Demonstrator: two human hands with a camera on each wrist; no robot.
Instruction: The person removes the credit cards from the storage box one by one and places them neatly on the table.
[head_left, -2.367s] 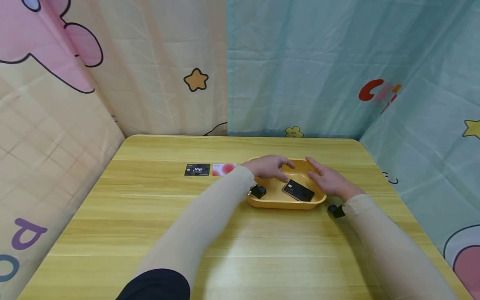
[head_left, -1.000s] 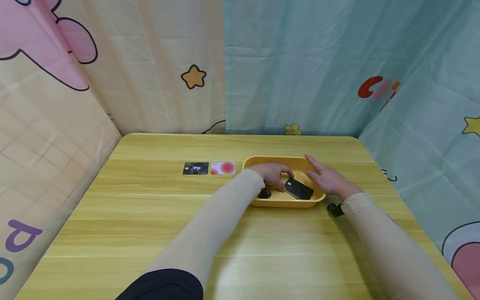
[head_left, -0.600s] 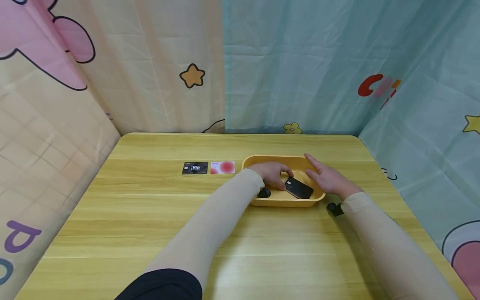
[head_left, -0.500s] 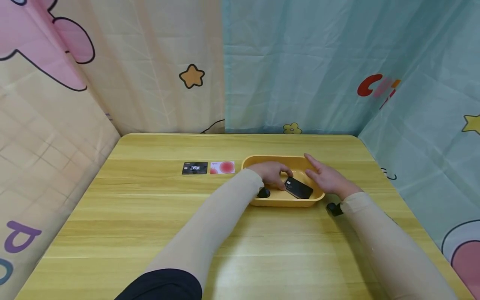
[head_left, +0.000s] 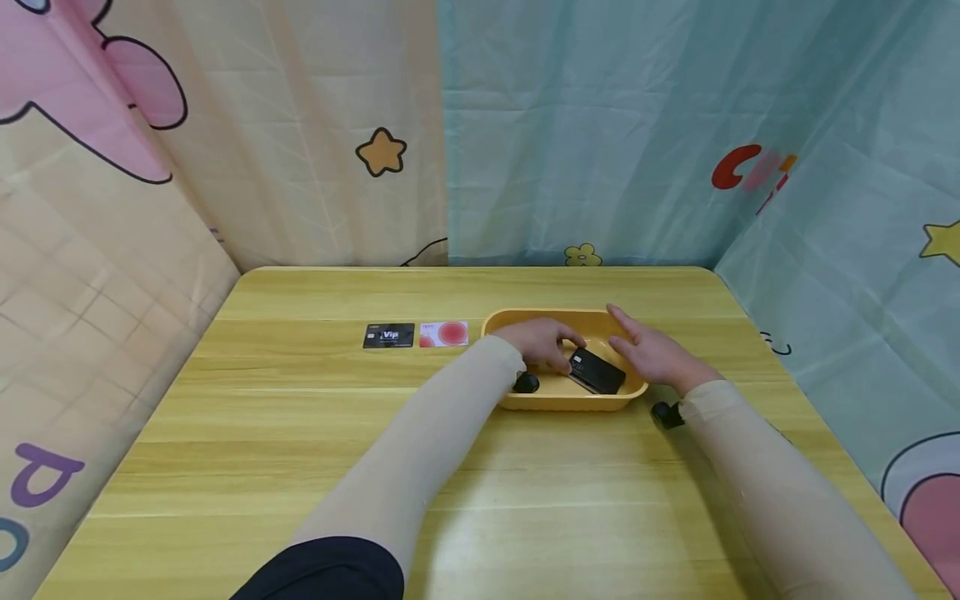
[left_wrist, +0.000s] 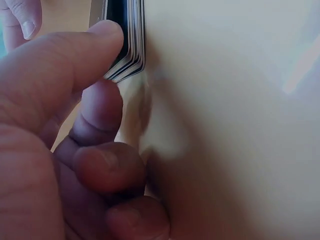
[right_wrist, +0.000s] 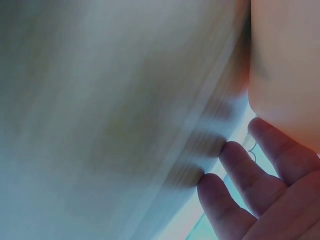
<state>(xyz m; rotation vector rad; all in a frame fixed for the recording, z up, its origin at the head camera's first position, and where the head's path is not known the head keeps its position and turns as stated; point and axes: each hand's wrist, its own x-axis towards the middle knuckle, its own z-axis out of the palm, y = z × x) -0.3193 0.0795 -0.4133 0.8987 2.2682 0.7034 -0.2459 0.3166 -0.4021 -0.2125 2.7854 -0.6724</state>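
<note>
In the head view a yellow tray stands on the wooden table, with a stack of black bank cards lying askew inside it. My left hand reaches into the tray and pinches the stack's left end. Up close in the left wrist view, the thumb presses on the top of the cards at one corner, and several layered edges show. My right hand holds the tray's right side, thumb over the rim. Its other fingers are outside, beside the orange-looking wall in the right wrist view.
Left of the tray, a black card marked Vip and a white card with a pink-red circle lie side by side on the table. Printed curtains hang behind the table and along both sides.
My left hand moved down to the cards' left end and now pinches it. The stack's left side appears slightly raised compared with half a second ago. My right hand stays at the tray's right side.
</note>
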